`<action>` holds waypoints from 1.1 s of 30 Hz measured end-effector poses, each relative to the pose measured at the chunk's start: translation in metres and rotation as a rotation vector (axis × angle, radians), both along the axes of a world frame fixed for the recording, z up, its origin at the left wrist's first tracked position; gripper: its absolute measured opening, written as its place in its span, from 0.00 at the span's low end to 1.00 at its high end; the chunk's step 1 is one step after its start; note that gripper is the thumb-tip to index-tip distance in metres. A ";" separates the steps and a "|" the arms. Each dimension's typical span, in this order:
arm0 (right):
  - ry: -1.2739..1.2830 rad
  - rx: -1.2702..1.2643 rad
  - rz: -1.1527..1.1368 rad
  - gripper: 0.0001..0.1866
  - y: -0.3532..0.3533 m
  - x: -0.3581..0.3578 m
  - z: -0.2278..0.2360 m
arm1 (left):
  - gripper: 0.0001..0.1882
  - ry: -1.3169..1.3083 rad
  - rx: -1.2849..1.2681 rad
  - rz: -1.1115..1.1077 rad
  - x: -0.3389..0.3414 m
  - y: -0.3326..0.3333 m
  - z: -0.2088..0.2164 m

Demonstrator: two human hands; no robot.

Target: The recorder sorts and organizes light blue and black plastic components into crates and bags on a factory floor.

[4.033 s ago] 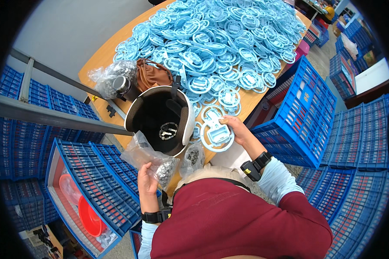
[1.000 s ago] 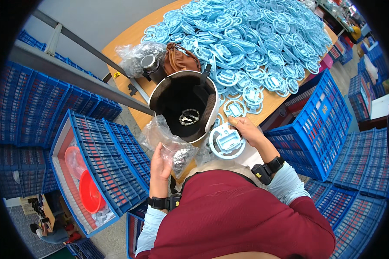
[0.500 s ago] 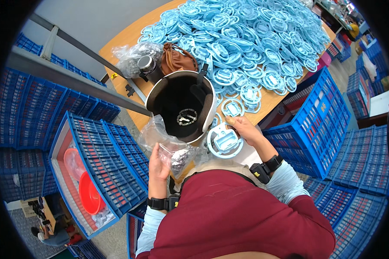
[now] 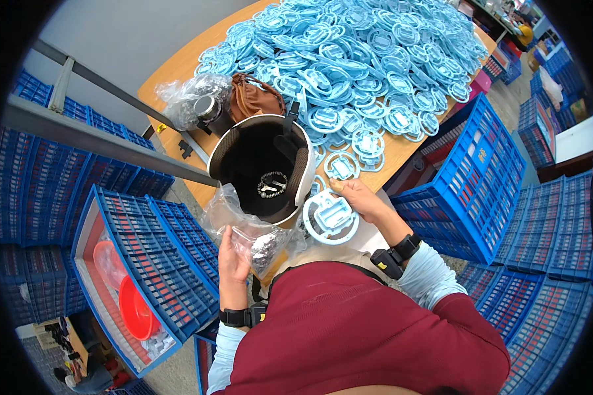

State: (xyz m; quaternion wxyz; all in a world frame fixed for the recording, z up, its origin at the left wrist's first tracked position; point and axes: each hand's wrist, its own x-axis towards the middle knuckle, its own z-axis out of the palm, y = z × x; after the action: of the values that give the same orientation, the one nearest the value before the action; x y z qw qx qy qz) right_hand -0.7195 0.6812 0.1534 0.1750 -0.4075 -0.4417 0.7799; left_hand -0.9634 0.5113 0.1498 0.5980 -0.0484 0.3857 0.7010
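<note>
My right hand [image 4: 362, 199] grips the rim of a light blue round plastic part [image 4: 331, 217], an open ring with a raised rectangular box in its middle. The part is held close to my body, beside a white helmet. At the left, my left hand [image 4: 233, 258] closes on the edge of a clear plastic bag [image 4: 249, 232]; some of its fingers are hidden. Small silvery-grey pieces lie in the bag's lower end. The upturned helmet [image 4: 301, 172] has a dark inside, where a beaded bracelet [image 4: 271, 185] rests.
A large heap of similar blue parts [image 4: 369, 66] covers the wooden table [image 4: 171, 148]. A dark flask [image 4: 212, 113], a brown pouch [image 4: 254, 97] and another plastic bag [image 4: 188, 95] stand behind the helmet. Blue crates [image 4: 461, 191] flank me; a red bowl [image 4: 137, 308] sits in the left one.
The whole view has shifted slightly left. The blue part in my right hand has tilted a little. Both hands keep their holds.
</note>
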 end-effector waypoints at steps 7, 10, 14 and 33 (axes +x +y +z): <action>-0.005 -0.005 -0.005 0.20 0.001 0.001 -0.006 | 0.16 -0.017 -0.006 -0.005 -0.001 0.000 -0.001; -0.020 -0.002 0.004 0.20 0.000 0.000 -0.002 | 0.16 -0.005 -0.009 -0.004 0.000 0.000 0.001; -0.013 0.016 0.033 0.20 0.000 0.000 0.004 | 0.16 -0.011 -0.009 -0.023 0.002 0.001 0.007; -0.042 0.134 0.099 0.21 0.004 -0.008 0.014 | 0.18 0.026 -0.024 -0.008 0.002 -0.001 0.009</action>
State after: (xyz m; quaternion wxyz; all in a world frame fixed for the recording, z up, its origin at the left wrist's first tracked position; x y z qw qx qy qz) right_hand -0.7273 0.6855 0.1674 0.1540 -0.3887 -0.5158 0.7478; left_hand -0.9619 0.5101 0.1584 0.5950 -0.0451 0.4020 0.6945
